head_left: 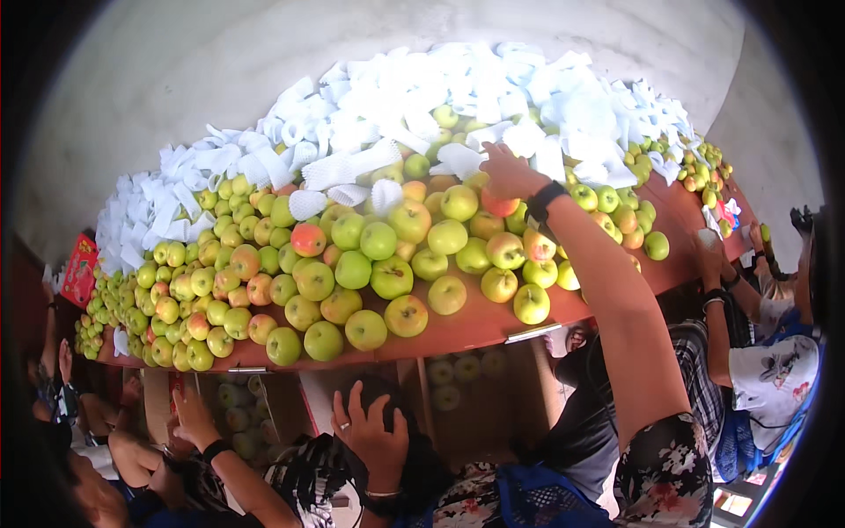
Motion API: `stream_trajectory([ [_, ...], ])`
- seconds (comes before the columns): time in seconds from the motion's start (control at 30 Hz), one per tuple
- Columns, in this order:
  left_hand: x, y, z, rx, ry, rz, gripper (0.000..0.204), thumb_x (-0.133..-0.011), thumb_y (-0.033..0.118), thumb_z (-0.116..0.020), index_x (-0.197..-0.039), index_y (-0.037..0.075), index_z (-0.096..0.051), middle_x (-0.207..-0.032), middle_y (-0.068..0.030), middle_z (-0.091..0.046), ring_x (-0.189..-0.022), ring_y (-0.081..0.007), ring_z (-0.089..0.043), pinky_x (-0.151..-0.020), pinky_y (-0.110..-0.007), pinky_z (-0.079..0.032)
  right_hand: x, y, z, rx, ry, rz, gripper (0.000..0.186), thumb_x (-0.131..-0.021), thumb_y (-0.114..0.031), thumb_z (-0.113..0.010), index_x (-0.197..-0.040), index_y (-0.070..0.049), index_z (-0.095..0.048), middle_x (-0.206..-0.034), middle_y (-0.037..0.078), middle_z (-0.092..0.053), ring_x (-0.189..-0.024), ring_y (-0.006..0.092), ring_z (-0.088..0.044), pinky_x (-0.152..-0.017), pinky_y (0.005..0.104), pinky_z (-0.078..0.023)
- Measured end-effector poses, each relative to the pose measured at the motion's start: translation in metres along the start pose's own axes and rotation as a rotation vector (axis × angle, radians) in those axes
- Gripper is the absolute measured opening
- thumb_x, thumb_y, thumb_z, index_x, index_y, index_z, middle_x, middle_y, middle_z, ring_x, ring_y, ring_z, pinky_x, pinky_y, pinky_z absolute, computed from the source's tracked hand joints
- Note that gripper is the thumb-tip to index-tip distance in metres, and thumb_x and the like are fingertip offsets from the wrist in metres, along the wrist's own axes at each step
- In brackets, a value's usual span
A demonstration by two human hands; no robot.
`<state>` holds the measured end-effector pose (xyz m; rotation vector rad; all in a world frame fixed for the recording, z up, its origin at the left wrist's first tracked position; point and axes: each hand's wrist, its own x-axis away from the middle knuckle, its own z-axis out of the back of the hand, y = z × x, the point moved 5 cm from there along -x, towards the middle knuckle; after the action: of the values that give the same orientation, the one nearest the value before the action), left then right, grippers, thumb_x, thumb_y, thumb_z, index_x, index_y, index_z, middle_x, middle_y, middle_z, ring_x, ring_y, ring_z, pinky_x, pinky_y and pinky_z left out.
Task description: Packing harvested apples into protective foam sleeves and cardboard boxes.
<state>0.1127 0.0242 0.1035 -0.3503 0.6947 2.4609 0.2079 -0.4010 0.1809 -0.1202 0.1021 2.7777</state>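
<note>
My right arm reaches over a heap of green and reddish apples (pixel 447 237). Its hand (pixel 510 172) is at the edge of the white foam net pile, fingers bent and closed at the end of a foam net sleeve (pixel 459 160). A redder apple (pixel 500 204) lies just under this hand. My left hand (pixel 374 436), with a ring on one finger, is raised below the table's near edge. Its fingers are apart and slightly curled, with nothing in them. Near it, under the table, stands an open carton (pixel 471 422) with several pale, foam-wrapped apples inside.
White foam nets (pixel 387 88) pile along the back, against a pale wall (pixel 220 62). The reddish-brown table (pixel 414 339) has a metal handle (pixel 533 333) on its front edge. Co-workers sit close on both sides; one hand (pixel 194 421) is at left, another (pixel 707 255) at right. A red box (pixel 81 270) stands far left.
</note>
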Motion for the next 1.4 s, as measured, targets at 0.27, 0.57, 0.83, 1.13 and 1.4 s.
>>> stream_trajectory([
  [0.27,-0.003,-0.019,0.002,-0.001,0.001,0.057,0.023,-0.065,0.015,-0.066,-0.087,0.011,-0.065,-0.123,-0.0105,-0.050,-0.123,-0.0392,-0.035,-0.100,-0.054,-0.026,-0.057,-0.008,-0.032,-0.030,-0.208,0.038,0.033,-0.080,-0.010,-0.046,-0.108,0.000,-0.059,-0.136,0.013,-0.042,-0.125,0.0320,-0.040,-0.091,0.0610,-0.039],
  [0.57,-0.002,-0.017,-0.001,0.004,-0.016,0.054,0.023,-0.064,0.014,-0.066,-0.086,0.011,-0.065,-0.124,-0.0088,-0.051,-0.125,-0.0364,-0.034,-0.102,-0.052,-0.024,-0.057,-0.083,0.015,-0.232,0.149,0.248,0.021,-0.070,-0.014,-0.057,-0.084,-0.002,-0.065,-0.089,0.017,-0.064,-0.090,0.0348,-0.060,-0.078,0.0463,-0.047],
  [0.83,-0.004,-0.009,-0.003,0.059,-0.029,0.016,0.022,-0.065,0.015,-0.066,-0.087,0.011,-0.065,-0.124,-0.0090,-0.051,-0.125,-0.0366,-0.033,-0.102,-0.051,-0.025,-0.084,-0.135,-0.040,-0.468,-0.099,0.349,0.035,-0.087,-0.033,-0.050,-0.107,-0.008,-0.063,-0.103,0.015,-0.062,-0.097,0.0277,-0.059,-0.088,0.0361,-0.044],
  [1.13,0.005,-0.013,0.005,0.083,0.014,-0.001,0.028,-0.067,0.014,-0.066,-0.094,0.009,-0.063,-0.124,-0.0093,-0.051,-0.124,-0.0369,-0.034,-0.103,-0.051,-0.025,0.045,-0.130,0.044,-1.555,-0.090,0.097,0.039,-0.083,-0.033,-0.065,-0.111,-0.011,-0.049,-0.096,0.002,-0.058,-0.088,0.0120,-0.056,-0.071,0.0252,-0.049],
  [1.4,0.017,0.033,-0.012,1.590,-0.211,0.366,0.040,-0.091,0.026,-0.051,-0.123,0.002,-0.043,-0.112,-0.0114,-0.055,-0.107,-0.0217,-0.051,-0.091,-0.039,-0.039,0.234,-0.187,0.003,-1.459,0.023,0.462,0.042,-0.077,-0.020,-0.071,-0.108,-0.006,-0.046,-0.099,0.010,-0.056,-0.094,0.0163,-0.054,-0.082,0.0314,-0.045],
])
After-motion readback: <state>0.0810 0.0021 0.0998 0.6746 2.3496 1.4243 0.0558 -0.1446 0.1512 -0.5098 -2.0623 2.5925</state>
